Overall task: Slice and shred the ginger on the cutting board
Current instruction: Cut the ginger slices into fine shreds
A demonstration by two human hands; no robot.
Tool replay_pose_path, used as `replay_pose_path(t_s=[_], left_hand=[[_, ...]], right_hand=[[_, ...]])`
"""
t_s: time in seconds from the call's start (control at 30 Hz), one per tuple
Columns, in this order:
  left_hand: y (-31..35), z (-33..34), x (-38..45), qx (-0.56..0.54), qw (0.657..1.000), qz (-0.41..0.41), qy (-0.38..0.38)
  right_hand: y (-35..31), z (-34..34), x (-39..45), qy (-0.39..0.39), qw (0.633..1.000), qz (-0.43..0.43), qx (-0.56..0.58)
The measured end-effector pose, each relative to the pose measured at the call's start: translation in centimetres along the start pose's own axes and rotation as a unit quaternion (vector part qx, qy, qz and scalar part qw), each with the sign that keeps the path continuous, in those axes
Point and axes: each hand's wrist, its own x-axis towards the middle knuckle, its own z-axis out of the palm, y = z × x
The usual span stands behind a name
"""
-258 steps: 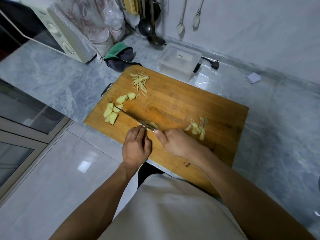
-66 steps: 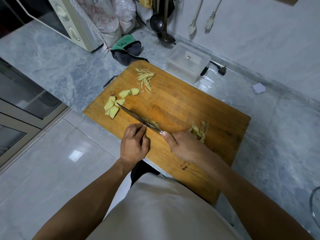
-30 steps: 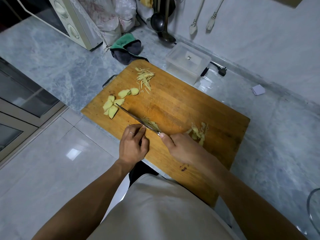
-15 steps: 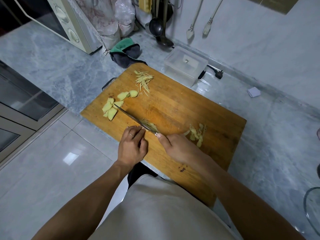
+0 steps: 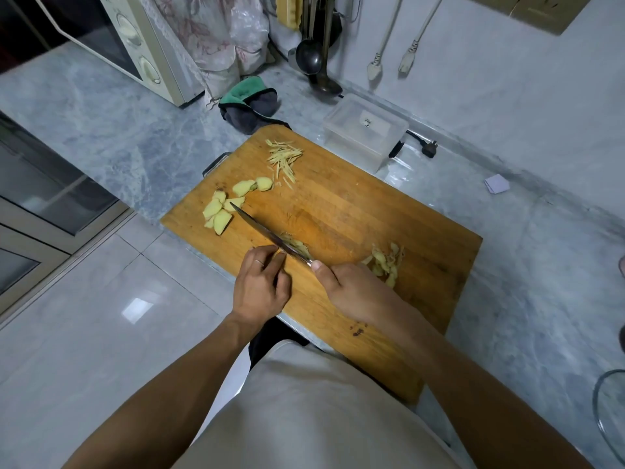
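A wooden cutting board [image 5: 355, 211] lies on the grey marble counter. My right hand [image 5: 351, 287] grips a knife [image 5: 267, 235] whose blade points to the far left across the board. My left hand [image 5: 262, 289] sits at the board's near edge, its fingertips pressing a small stack of ginger [image 5: 299, 247] beside the blade. Loose ginger slices [image 5: 225, 208] lie at the left end. A heap of ginger shreds [image 5: 284, 157] sits at the far corner. Ginger peelings [image 5: 385, 262] lie just beyond my right hand.
A clear lidded plastic box [image 5: 365, 130] stands behind the board, with a black plug [image 5: 427, 148] beside it. A green and grey cloth [image 5: 250, 104], a microwave [image 5: 111, 38] and hanging ladles [image 5: 313, 52] are at the back left. A glass rim [image 5: 605, 411] shows at the right edge.
The knife keeps working over the small ginger stack under my left fingertips. Both hands stay in nearly the same place; the camera view has shifted slightly.
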Motion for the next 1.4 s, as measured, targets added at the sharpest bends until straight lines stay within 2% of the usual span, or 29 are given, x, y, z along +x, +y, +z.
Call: replay_pose_path(t_s=[1.4], left_hand=[[0.06,-0.03,0.15,0.006,1.0,0.012,0.007]], right_hand=[[-0.56,0.14,0.15,-0.013,0.999,0.035,0.023]])
